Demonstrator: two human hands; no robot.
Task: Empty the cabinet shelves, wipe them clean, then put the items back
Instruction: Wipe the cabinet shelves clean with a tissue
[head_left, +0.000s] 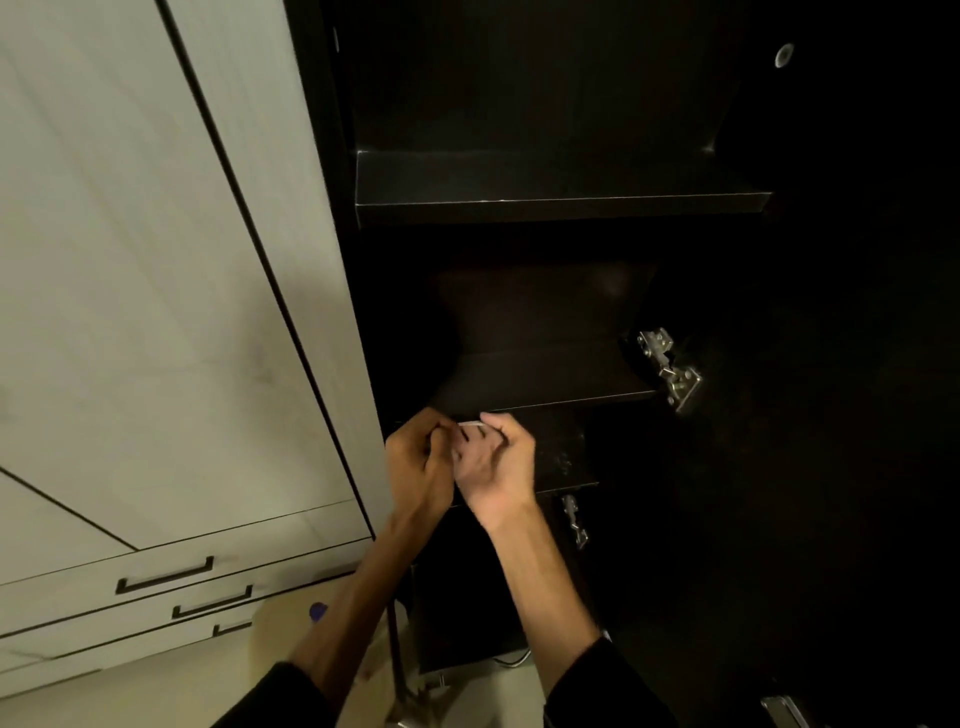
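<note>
At centre frame, my left hand (418, 460) and right hand (493, 460) pinch a small white strip (471, 424), long axis horizontal, before the dark cabinet shelf (545, 389); hinge (670, 369) at right.

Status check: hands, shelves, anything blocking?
Left hand and right hand together pinching a small white item, at the lower shelf. Upper shelf bare. Nothing blocking.

Both hands (457, 462) meet before the lower shelf (545, 395) (hinge (670, 369) at its right), drawers (166, 577) lower left
</note>
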